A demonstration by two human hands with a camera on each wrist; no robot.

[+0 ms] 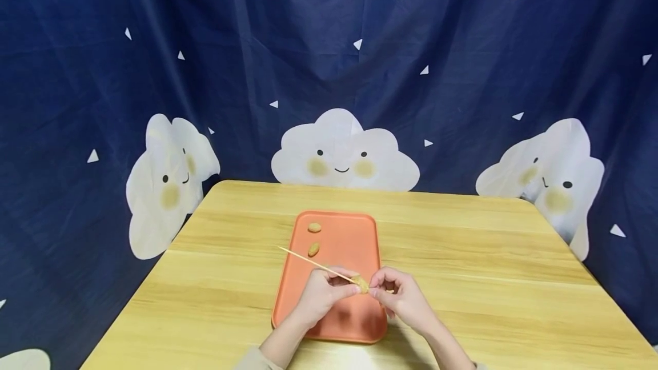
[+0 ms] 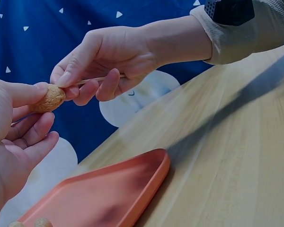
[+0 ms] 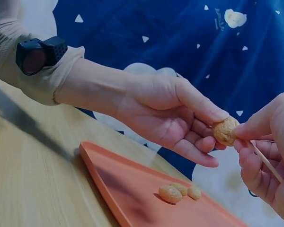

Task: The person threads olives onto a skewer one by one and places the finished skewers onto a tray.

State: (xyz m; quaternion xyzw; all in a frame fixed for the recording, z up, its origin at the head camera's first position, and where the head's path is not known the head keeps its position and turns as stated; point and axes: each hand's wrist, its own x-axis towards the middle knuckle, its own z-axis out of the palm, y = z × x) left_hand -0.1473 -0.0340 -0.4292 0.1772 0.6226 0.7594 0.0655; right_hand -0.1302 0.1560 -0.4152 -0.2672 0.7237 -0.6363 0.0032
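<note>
- Right below centre of the head frame, a tan lump (image 1: pixel 362 284) sits between the two hands, over the lower part of the tray and clear of it.
- Beside it shows a thin wooden stick (image 1: pixel 308 261); its pointed end reaches up and left past the left hand, and a length also shows among the right hand's fingers. Whether it passes right through the lump cannot be told.
- The left hand (image 1: pixel 321 296), left of the lump, pinches it between thumb and fingers, its other fingers loosely bent, probably to steady it against the stick.
- The right hand (image 1: pixel 408 298), just right of the lump, pinches the stick close to it, likely for control of that thin length.
- More tan lumps (image 3: pixel 169 194) lie on the orange tray (image 1: pixel 344 233); the right wrist view shows three, presumably kept there within easy reach.
- The tray rests on the wooden desk (image 1: pixel 205 301), before a blue curtain (image 1: pixel 308 44) with smiling clouds.
</note>
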